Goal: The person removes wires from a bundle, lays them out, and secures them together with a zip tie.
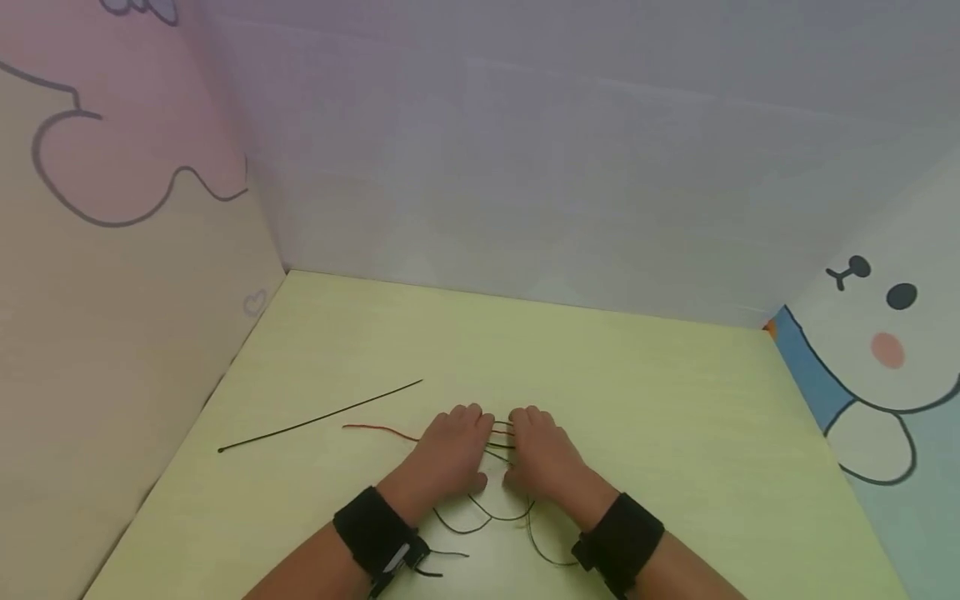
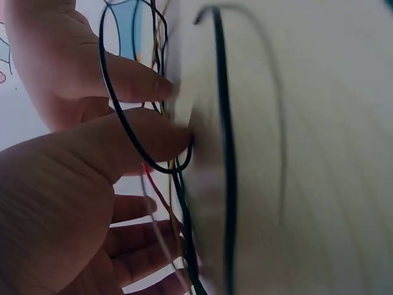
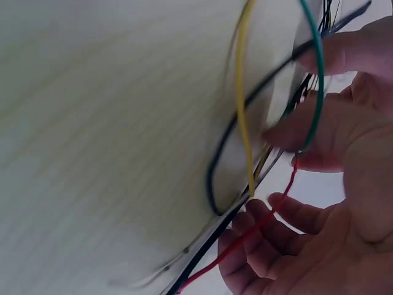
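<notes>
Several thin wires, with a red wire (image 1: 378, 428) among them, lie under and between both hands on the pale yellow table. My left hand (image 1: 453, 450) rests palm-down over them, its thumb apart from its fingers. In the left wrist view, a dark wire loop (image 2: 116, 110) passes around the thumb's tip. Close beside it, my right hand (image 1: 546, 454) rests over the same wires with its fingers loosely bent. The right wrist view has a yellow wire (image 3: 241, 92) and a green wire (image 3: 319, 80) near the thumb. Parts of the wires are hidden beneath the hands.
A long, straight dark wire (image 1: 322, 416) with a small knob at one end lies left of the hands. Loose wire curves (image 1: 491, 518) spread toward the near side. Printed panels stand left and right, with a plain back wall (image 1: 525, 167).
</notes>
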Demonstrator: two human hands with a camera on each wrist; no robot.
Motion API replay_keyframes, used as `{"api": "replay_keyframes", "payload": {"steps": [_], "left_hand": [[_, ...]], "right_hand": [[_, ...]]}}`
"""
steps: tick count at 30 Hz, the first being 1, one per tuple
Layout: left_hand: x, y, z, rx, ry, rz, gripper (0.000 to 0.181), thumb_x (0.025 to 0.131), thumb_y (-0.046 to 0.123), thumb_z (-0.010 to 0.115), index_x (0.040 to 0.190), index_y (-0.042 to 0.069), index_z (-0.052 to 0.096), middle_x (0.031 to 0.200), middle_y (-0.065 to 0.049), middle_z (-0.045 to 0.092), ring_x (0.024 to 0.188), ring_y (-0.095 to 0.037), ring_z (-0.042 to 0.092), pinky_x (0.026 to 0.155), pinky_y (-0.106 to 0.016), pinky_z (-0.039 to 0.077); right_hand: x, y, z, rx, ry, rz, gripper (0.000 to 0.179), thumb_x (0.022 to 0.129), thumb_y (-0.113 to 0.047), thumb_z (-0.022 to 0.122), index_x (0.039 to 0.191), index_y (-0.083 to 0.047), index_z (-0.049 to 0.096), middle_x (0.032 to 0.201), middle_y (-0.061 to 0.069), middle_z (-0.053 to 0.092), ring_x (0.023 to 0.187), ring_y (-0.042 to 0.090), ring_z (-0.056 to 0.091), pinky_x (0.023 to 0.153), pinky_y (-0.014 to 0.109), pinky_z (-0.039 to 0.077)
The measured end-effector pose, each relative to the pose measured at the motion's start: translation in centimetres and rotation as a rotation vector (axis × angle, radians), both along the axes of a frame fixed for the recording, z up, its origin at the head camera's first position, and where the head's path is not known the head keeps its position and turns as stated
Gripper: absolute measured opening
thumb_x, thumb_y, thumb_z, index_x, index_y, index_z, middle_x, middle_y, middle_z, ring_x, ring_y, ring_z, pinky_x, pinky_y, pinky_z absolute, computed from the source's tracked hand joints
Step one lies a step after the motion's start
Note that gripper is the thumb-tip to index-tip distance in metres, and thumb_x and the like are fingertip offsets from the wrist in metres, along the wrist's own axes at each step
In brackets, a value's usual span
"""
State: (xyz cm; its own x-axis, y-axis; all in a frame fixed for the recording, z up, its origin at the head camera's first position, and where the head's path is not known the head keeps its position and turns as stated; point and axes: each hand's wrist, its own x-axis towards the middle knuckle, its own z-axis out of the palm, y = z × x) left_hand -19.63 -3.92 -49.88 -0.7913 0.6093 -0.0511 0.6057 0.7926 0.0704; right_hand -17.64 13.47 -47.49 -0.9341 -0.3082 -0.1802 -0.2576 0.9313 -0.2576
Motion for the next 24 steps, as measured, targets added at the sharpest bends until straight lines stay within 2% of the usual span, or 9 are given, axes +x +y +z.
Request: {"api": "replay_keyframes", "payload": {"steps": [4,9,12,14,17,19,20,22,24], "left_hand": [[-0.7,0.3,-0.4,0.026,-0.023,0.061,0.019,0.094,0.017,0.072,0.108,0.009,0.062,0.088,-0.004,0.052,0.081,-0.022,0.055,0.065,-0.035,0.049],[-1.0,0.1,-0.5,0.050,-0.061,0.078,0.005,0.095,0.011,0.068,0.097,0.008,0.065,0.083,-0.005,0.049,0.076,-0.023,0.054,0.064,-0.034,0.049],[-1.3,-0.6,0.0,0.155,-0.123,0.086,0.002,0.097,0.011,0.066,0.095,0.010,0.065,0.083,-0.002,0.050,0.074,-0.019,0.053,0.065,-0.032,0.048],[-1.6,-1.3,0.8,0.306,-0.276,0.083,0.004,0.099,0.011,0.062,0.097,0.012,0.065,0.083,0.002,0.055,0.072,-0.014,0.052,0.066,-0.029,0.046],[-2.0,-2.8,2.5,0.556,-0.641,0.059,0.010,0.103,0.012,0.058,0.102,0.011,0.067,0.077,0.004,0.059,0.063,-0.011,0.048,0.057,-0.029,0.040],[-2.1,-3.9,3.9,0.665,-0.889,0.041,0.015,0.105,0.015,0.055,0.105,0.009,0.069,0.070,0.003,0.055,0.056,-0.012,0.043,0.053,-0.029,0.036],[-2.1,-4.3,4.6,0.694,-0.978,0.026,0.018,0.106,0.017,0.055,0.107,0.008,0.070,0.067,0.002,0.051,0.054,-0.013,0.040,0.051,-0.029,0.033],[-2.0,-5.1,6.0,0.701,-1.083,0.004,0.022,0.107,0.023,0.055,0.108,0.008,0.071,0.065,0.002,0.043,0.053,-0.014,0.035,0.052,-0.029,0.031],[-1.7,-5.5,7.5,0.648,-1.044,-0.026,0.024,0.108,0.027,0.054,0.104,0.012,0.072,0.067,0.003,0.043,0.056,-0.014,0.037,0.055,-0.030,0.034]], "right_hand": [[-0.5,-0.5,0.3,0.004,0.014,0.017,0.013,0.092,0.003,0.067,0.095,-0.002,0.056,0.081,0.008,0.051,0.075,0.026,0.053,0.067,0.041,0.048],[-0.4,-0.4,0.0,0.001,0.033,0.066,0.016,0.094,0.004,0.066,0.083,-0.004,0.058,0.075,0.006,0.046,0.068,0.023,0.046,0.065,0.037,0.043],[-0.4,0.1,0.1,-0.120,0.030,0.050,0.018,0.097,0.003,0.062,0.083,-0.007,0.057,0.076,0.004,0.047,0.070,0.020,0.044,0.065,0.035,0.041],[-0.6,0.7,0.4,-0.247,-0.021,0.040,0.017,0.100,0.001,0.058,0.086,-0.009,0.059,0.075,0.001,0.050,0.070,0.017,0.046,0.065,0.033,0.041],[-0.6,2.1,1.3,-0.499,-0.199,0.067,0.014,0.105,-0.003,0.054,0.098,-0.009,0.065,0.076,-0.002,0.058,0.061,0.013,0.046,0.058,0.029,0.040],[-0.5,3.2,2.1,-0.614,-0.332,0.113,0.014,0.107,-0.010,0.055,0.106,-0.010,0.069,0.072,-0.004,0.059,0.055,0.010,0.045,0.055,0.026,0.039],[-0.4,3.6,2.6,-0.652,-0.384,0.137,0.014,0.107,-0.015,0.057,0.106,-0.011,0.070,0.070,-0.005,0.058,0.054,0.008,0.043,0.054,0.025,0.038],[-0.1,4.5,3.8,-0.681,-0.431,0.203,0.014,0.106,-0.021,0.060,0.105,-0.012,0.072,0.070,-0.006,0.056,0.057,0.008,0.043,0.056,0.025,0.037],[0.2,5.0,5.1,-0.663,-0.421,0.242,0.017,0.106,-0.025,0.061,0.100,-0.014,0.072,0.072,-0.008,0.053,0.064,0.008,0.044,0.061,0.026,0.039]]}}
